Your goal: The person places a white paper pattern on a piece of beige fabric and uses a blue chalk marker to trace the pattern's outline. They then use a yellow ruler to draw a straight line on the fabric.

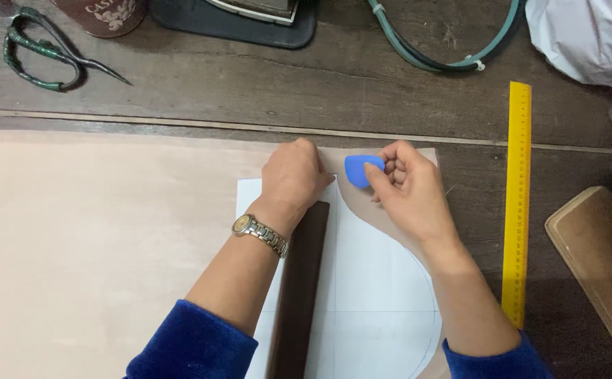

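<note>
Both your forearms come up from the bottom edge in deep blue velvety sleeves, angled inward so the hands nearly meet over the work. A metal watch with a gold-rimmed face sits on your left wrist. Under that forearm lies a long dark brown bar, flat and smooth, running up the white paper pattern, which has a straight left side and a curved right edge with faint pencil lines across it. Your left hand rests palm down with the fingers curled together, pressing on the top of the bar and the pattern's upper corner. Your right hand is closed in a pinch: thumb and fingertips clamp a small blue tailor's chalk, rounded and wedge-shaped, its edge touching the pale pink fabric just above the pattern. The fabric is smooth and matte, spread over the dark, grainy wooden counter. To the right a yellow ruler lies upright along the counter. Farther off, green-handled scissors lie at the far left corner.
</note>
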